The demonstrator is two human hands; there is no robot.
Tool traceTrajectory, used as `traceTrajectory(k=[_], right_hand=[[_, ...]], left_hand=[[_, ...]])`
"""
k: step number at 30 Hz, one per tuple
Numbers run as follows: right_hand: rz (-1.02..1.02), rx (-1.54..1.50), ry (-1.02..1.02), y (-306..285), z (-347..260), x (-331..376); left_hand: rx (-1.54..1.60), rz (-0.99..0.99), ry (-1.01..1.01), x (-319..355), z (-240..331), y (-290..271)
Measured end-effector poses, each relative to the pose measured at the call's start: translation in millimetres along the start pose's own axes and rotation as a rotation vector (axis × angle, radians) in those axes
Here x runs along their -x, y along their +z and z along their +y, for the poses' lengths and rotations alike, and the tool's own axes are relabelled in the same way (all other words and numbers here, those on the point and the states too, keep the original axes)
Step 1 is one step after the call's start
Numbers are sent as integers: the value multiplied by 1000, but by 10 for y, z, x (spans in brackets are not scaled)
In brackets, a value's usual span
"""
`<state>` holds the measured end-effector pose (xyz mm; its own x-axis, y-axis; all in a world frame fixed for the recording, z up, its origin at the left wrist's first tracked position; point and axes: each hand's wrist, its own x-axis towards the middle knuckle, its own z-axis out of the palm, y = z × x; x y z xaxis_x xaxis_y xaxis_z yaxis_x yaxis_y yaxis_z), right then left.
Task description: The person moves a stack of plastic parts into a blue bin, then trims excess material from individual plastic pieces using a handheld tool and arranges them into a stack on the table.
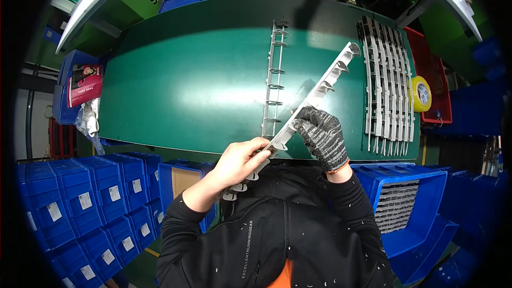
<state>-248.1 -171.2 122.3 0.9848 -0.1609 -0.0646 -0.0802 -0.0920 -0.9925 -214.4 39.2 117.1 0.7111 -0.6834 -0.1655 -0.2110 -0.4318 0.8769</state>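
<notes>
A long light-grey strip with rounded tabs along one side point(324, 86) slants from near my body up to the right, over the table's front edge. My bare left hand point(242, 159) pinches its lower part between thumb and fingers. Farther up the strip, my right hand point(320, 132), in a dark grey knitted glove with an orange cuff, is closed round it. A second tabbed strip point(274, 77) lies lengthwise on the green table point(181, 85), just left of the held one. The strip's lower end passes behind my left hand and shows again beside my jacket.
Several similar strips point(389, 85) lie side by side at the table's right, beside a yellow tape roll point(421, 94) and a red crate point(429, 64). A blue bin point(437, 192) at right holds stacked strips. Blue boxes point(90, 202) stand lower left; a red package point(85, 85) sits left.
</notes>
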Motion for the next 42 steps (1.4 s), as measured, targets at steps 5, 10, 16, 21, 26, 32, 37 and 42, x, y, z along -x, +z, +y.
traceTrajectory(k=[5,10,16,21,26,32,37,42], right_hand=[[3,-82,164,4,-2,-4],[22,-91,155,17,-4,7],[18,-241,254,-1,-4,38],[188,-139,35,26,160,130],[-34,423,-247,91,208,133],[17,559,-386,190,210,89],[-13,412,-288,216,225,177],[243,140,-143,335,197,126]], left_hand=[[-1,-74,-55,-11,51,-48],[57,-103,-92,-8,12,-59],[668,-216,-52,-13,-171,5],[614,-139,-139,-33,-108,-60],[131,153,17,-79,-37,-32],[-100,260,67,-61,-20,32],[-147,285,86,-125,34,72],[-360,367,147,-166,101,138]])
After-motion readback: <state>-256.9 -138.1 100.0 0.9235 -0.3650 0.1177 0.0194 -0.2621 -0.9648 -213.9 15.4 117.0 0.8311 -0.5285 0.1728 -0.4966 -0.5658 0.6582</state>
